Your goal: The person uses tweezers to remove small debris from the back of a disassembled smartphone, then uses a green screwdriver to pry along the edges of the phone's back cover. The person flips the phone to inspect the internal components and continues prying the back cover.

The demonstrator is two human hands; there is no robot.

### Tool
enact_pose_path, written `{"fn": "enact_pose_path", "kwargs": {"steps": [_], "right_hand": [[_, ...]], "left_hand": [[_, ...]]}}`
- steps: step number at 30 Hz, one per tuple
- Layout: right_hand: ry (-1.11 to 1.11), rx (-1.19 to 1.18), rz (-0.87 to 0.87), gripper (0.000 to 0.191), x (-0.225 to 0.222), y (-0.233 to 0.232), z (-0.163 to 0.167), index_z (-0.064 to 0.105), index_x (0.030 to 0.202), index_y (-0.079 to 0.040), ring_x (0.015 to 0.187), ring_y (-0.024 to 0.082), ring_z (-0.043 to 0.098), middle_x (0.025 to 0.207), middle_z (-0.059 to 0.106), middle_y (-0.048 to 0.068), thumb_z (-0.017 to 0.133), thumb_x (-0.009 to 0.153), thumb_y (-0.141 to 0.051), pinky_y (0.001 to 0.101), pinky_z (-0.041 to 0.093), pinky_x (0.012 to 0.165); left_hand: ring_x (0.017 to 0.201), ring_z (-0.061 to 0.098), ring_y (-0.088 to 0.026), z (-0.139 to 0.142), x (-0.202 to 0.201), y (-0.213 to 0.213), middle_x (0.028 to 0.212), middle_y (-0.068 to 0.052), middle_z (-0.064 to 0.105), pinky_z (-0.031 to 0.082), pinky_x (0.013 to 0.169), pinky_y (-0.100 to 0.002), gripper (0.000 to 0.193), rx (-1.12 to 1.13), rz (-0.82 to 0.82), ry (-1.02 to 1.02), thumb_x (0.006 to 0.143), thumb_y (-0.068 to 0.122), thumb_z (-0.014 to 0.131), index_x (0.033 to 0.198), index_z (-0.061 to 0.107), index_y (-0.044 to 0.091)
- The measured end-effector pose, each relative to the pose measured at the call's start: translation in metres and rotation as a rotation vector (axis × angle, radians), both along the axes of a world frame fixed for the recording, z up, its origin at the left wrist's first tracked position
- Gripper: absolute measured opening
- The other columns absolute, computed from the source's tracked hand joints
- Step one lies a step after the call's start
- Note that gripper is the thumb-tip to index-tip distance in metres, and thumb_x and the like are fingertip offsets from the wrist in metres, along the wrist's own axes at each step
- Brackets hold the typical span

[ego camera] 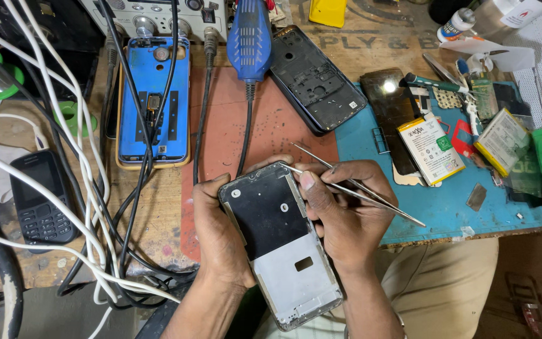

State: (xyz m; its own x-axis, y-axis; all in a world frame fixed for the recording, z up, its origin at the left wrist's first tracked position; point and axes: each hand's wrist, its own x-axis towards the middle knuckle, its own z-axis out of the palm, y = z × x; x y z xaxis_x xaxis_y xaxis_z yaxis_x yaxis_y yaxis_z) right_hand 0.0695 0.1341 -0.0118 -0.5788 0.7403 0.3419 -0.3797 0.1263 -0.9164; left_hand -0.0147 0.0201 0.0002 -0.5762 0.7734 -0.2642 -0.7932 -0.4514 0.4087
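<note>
Head view: a wooden workbench [158,207] is shown, covered with a red mat [227,125] and a blue mat [446,207]. An opened phone frame [280,245] is held above the bench edge. The frame is cradled from its left side by the left hand [217,235], with the fingers clenched around its edge and back. A pair of metal tweezers [352,185] is grasped in the right hand [346,213], pinched between thumb and fingers. The tweezer tips are set at the frame's upper right corner, just beyond the right thumb. For this step, the frame should be kept steady and the tips applied lightly, so that slipping is avoided. A battery [431,149] lies well apart from the fingers, on the blue mat.
</note>
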Motion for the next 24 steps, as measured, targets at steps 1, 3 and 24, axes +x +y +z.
{"fn": "enact_pose_path", "kwargs": {"steps": [1, 3, 24], "right_hand": [[-0.012, 0.013, 0.010, 0.023, 0.0003, 0.0005, 0.0005, 0.057, 0.102, -0.005, 0.059, 0.004, 0.059, 0.097, 0.077, 0.018, 0.079, 0.094, -0.004, 0.0189, 0.043, 0.042], [-0.004, 0.015, 0.016, 0.022, 0.0004, 0.0006, 0.0009, 0.058, 0.102, -0.004, 0.059, 0.004, 0.058, 0.096, 0.077, 0.018, 0.078, 0.094, -0.004, 0.0192, 0.042, 0.042], [0.015, 0.150, 0.067, 0.022, -0.0004, 0.0004, -0.0014, 0.060, 0.106, -0.002, 0.099, 0.016, 0.076, 0.106, 0.077, 0.020, 0.077, 0.094, 0.007, 0.0259, 0.062, 0.084]], "left_hand": [[0.087, 0.073, -0.031, 0.0005, 0.0001, -0.0002, 0.104, -0.017, 0.076, 0.061, 0.079, -0.043, 0.072, -0.003, 0.001, -0.005, 0.091, 0.051, 0.032, 0.125, 0.067, -0.002], [0.089, 0.073, -0.030, 0.0004, -0.0010, -0.0007, 0.105, -0.016, 0.076, 0.061, 0.079, -0.044, 0.072, -0.009, 0.002, -0.011, 0.092, 0.051, 0.032, 0.125, 0.067, -0.002], [0.095, 0.070, -0.027, -0.0076, -0.0047, -0.0011, 0.108, -0.016, 0.075, 0.056, 0.089, -0.037, 0.068, 0.004, 0.004, -0.044, 0.092, 0.047, 0.038, 0.125, 0.068, -0.005]]}}
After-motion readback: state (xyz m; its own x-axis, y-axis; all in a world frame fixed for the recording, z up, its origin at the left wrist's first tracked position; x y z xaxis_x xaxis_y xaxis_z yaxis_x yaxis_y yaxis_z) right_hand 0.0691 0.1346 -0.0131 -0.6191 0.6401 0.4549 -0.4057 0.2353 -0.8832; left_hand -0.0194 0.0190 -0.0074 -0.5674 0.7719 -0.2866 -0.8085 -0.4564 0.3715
